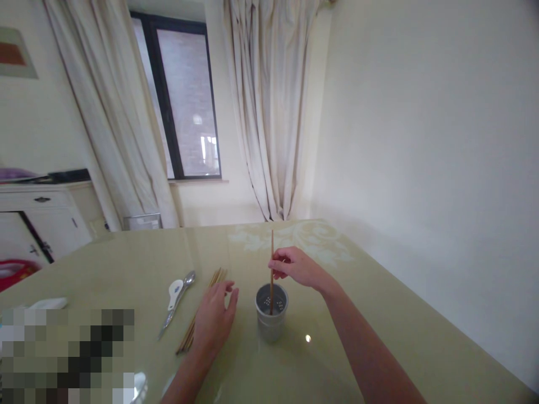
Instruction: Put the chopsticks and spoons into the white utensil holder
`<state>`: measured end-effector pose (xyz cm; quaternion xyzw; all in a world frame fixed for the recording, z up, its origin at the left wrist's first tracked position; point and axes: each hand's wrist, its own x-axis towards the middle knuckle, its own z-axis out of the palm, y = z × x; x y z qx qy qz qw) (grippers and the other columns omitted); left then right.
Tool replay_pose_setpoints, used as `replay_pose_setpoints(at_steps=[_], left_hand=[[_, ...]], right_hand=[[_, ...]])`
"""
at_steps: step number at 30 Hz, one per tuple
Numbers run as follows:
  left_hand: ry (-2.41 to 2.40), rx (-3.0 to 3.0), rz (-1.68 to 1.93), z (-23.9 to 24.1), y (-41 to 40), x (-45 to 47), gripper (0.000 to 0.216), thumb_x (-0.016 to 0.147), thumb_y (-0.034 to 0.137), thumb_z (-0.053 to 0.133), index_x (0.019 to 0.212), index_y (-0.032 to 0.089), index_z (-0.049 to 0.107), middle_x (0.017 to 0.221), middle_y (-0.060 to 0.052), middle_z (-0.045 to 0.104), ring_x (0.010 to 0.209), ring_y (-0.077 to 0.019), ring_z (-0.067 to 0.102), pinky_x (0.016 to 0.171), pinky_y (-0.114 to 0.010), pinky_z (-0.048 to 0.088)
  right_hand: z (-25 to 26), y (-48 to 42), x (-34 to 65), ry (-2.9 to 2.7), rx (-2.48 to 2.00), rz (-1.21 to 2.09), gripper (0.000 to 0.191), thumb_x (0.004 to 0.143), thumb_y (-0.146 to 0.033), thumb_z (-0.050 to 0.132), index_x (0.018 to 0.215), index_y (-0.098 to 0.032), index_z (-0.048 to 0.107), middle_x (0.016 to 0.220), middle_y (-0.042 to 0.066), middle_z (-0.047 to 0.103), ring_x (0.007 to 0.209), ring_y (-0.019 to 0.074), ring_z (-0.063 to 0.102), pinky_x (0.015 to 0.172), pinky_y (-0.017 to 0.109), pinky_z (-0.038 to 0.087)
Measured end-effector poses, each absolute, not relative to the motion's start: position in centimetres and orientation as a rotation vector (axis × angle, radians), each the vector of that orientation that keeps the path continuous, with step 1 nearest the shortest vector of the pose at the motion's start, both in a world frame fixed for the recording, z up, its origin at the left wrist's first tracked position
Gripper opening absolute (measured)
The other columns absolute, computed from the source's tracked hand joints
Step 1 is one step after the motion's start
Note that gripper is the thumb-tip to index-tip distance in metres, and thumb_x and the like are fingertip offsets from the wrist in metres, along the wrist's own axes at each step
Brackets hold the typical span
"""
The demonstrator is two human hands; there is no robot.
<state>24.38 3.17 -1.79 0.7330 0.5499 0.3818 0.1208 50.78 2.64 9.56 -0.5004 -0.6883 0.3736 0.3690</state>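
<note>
In my right hand (292, 266) a single wooden chopstick (272, 289) is pinched upright, its lower end inside a grey utensil holder (272, 325) with a perforated bottom. My left hand (214, 314) is over a bundle of several chopsticks (187, 339) lying on the table, its thumb and fingers apart; whether it touches them I cannot tell. Left of the bundle lie a white ceramic spoon (175, 292) and a long-handled metal spoon (179, 297), close together.
The glossy pale green table (337, 348) runs along a wall on the right. A white object (50, 303) lies at the left, near a blurred-out patch. Behind stand curtains (278, 112), a window and a white cabinet (50, 219).
</note>
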Motion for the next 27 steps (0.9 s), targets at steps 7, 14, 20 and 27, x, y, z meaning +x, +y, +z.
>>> replay_pose_setpoints(at_steps=[7, 14, 20, 27], left_hand=[[2.295, 2.459, 0.657, -2.3, 4.2, 21.1, 0.031, 0.101, 0.022, 0.051, 0.12, 0.018, 0.076, 0.118, -0.016, 0.075, 0.116, -0.0345, 0.066, 0.098, -0.045, 0.05], [2.306, 2.464, 0.511, -2.7, 4.2, 21.6, 0.032, 0.107, 0.026, 0.046, 0.109, 0.019, 0.078, 0.116, -0.014, 0.076, 0.114, -0.0321, 0.068, 0.092, -0.041, 0.048], [2.288, 2.51, 0.476, -2.4, 3.8, 22.1, 0.034, 0.108, 0.024, 0.044, 0.109, 0.016, 0.077, 0.116, -0.014, 0.075, 0.115, -0.0311, 0.066, 0.093, -0.04, 0.047], [2.311, 2.486, 0.489, -3.0, 3.8, 22.2, 0.037, 0.107, 0.025, 0.043, 0.108, 0.014, 0.078, 0.117, -0.017, 0.074, 0.116, -0.0321, 0.064, 0.092, -0.041, 0.047]], right_hand=[[9.0, 3.2, 50.9, -1.841, -1.279, 1.019, 0.02, 0.093, -0.035, 0.069, 0.083, -0.018, 0.069, 0.083, 0.006, 0.082, 0.057, 0.0127, 0.068, 0.053, 0.023, 0.046], [8.5, 3.5, 50.3, -1.909, -1.304, 0.97, 0.021, 0.096, -0.032, 0.064, 0.082, -0.018, 0.071, 0.083, 0.005, 0.081, 0.062, 0.0145, 0.07, 0.055, 0.024, 0.05], [8.5, 3.6, 50.2, -1.939, -1.309, 0.958, 0.023, 0.096, -0.032, 0.064, 0.082, -0.018, 0.074, 0.084, 0.005, 0.081, 0.063, 0.0142, 0.068, 0.055, 0.024, 0.051], [8.8, 3.3, 50.4, -1.915, -1.339, 0.961, 0.024, 0.091, -0.041, 0.076, 0.089, -0.018, 0.073, 0.085, 0.006, 0.08, 0.065, 0.0155, 0.069, 0.058, 0.026, 0.052]])
